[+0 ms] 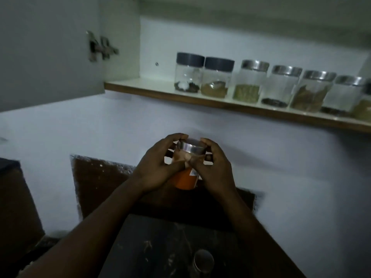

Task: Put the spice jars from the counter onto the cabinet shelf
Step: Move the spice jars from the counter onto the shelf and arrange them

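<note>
Clear glass jar of orange powder with steel lid (pixel 187 169) clasped between left hand (pixel 158 167) and right hand (pixel 213 167), below cabinet shelf (pixel 140 90). Label mostly hidden; counter dim.

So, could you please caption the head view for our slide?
Both hands, left hand and right hand, hold an orange spice jar below the shelf.

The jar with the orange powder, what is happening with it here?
A person holds the jar of orange powder in both hands, the left hand and the right hand wrapped around it just below its metal lid. It is lifted above the dark counter, below the open cabinet. On the cabinet shelf a row of jars already stands, with free space at its left end. One more metal-lidded jar waits on the counter.
</note>
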A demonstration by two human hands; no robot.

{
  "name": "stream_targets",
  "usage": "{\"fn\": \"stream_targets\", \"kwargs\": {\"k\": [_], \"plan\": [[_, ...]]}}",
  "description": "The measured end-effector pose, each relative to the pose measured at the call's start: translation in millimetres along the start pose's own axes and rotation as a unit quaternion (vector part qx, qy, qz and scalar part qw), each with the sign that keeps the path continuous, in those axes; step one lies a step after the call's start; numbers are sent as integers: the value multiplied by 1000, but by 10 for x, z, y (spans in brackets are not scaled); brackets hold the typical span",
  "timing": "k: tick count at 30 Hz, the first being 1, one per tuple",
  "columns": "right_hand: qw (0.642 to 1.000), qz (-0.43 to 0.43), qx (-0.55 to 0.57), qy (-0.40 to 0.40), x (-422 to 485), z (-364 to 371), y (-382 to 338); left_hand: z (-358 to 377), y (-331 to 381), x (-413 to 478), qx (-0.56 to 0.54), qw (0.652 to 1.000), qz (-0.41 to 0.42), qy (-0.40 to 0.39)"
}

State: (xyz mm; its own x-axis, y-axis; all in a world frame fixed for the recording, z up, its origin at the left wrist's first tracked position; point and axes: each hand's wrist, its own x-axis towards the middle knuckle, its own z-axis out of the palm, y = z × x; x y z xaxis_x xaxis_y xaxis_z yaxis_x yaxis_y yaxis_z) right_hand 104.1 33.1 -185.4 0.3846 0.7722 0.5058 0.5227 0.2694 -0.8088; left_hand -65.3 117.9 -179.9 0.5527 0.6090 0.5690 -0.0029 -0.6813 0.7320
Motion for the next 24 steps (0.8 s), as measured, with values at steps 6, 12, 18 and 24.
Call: {"fn": "stream_targets", "kwargs": {"k": [6,12,18,24], "plan": [[997,-81,-4,9,466,334,-733,-735,284,277,38,996,42,62],[985,-157,-50,47,961,536,-1457,-1311,581,688,72,983,98,138],[977,-155,-137,43,1648,639,-1953,-1596,676,1300,99,976,81,176],[957,-110,-267,-4,2026,771,-1918,-1554,375,1646,153,973,7,170]]}}
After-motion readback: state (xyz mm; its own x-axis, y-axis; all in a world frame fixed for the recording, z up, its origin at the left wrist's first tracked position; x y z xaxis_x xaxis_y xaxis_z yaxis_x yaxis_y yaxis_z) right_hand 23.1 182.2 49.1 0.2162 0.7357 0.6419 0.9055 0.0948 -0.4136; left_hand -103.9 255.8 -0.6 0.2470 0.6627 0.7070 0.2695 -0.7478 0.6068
